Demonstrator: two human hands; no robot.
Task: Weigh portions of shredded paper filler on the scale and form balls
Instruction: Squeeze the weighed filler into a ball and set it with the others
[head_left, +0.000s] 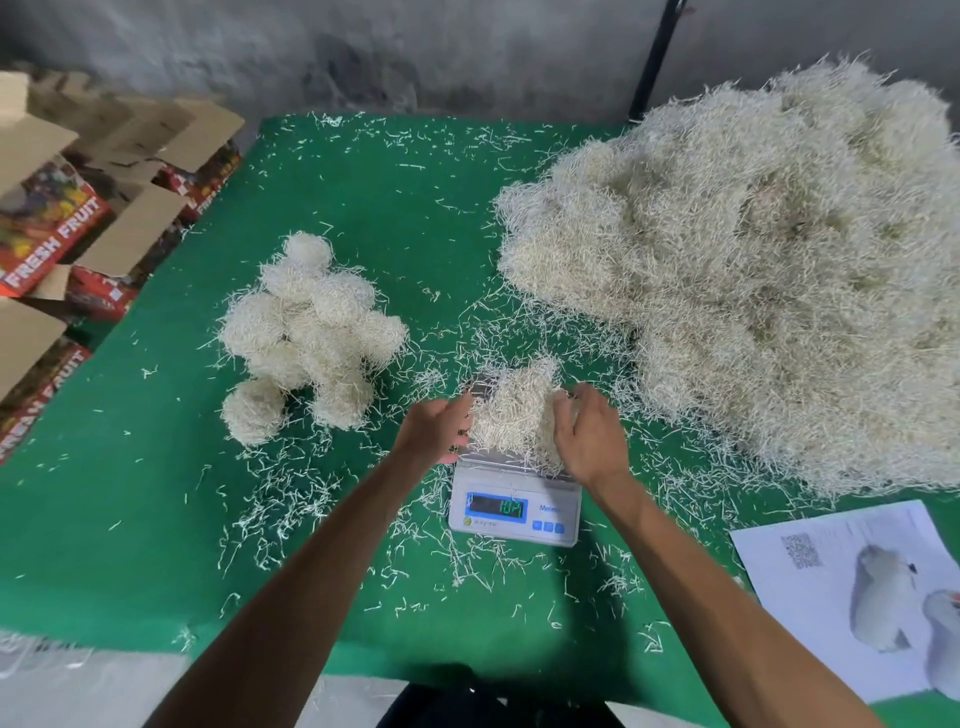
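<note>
At the far left edge, open cardboard boxes (78, 223) printed "FRESH FRUIT" are stacked beside the green worktop (130, 519). On the worktop's left-centre area, a cluster of finished paper balls (306, 332) is piled together, the balls touching one another, with loose strands (291, 499) scattered around them. Near the centre, a small digital scale (514, 509) is placed on the worktop, its display lit; the digits are blurred and are not reliably read. A portion of shredded paper filler (511, 410) is seated on the scale's platform. The left hand (436, 428) is applied to the portion's left side, its fingers (460, 415) loosely curved against the paper. The right hand (587, 431) is applied to the right side, with fingers (563, 415) spread and lightly bent into the strands; the portion is cupped between both hands rather than tightly gripped. To the right, a large heap of shredded filler (753, 260) is spread over the worktop's far right portion, well apart from the balls. At the lower right corner, a printed sheet (841, 587) bearing a QR code and pictures is laid on the worktop.
</note>
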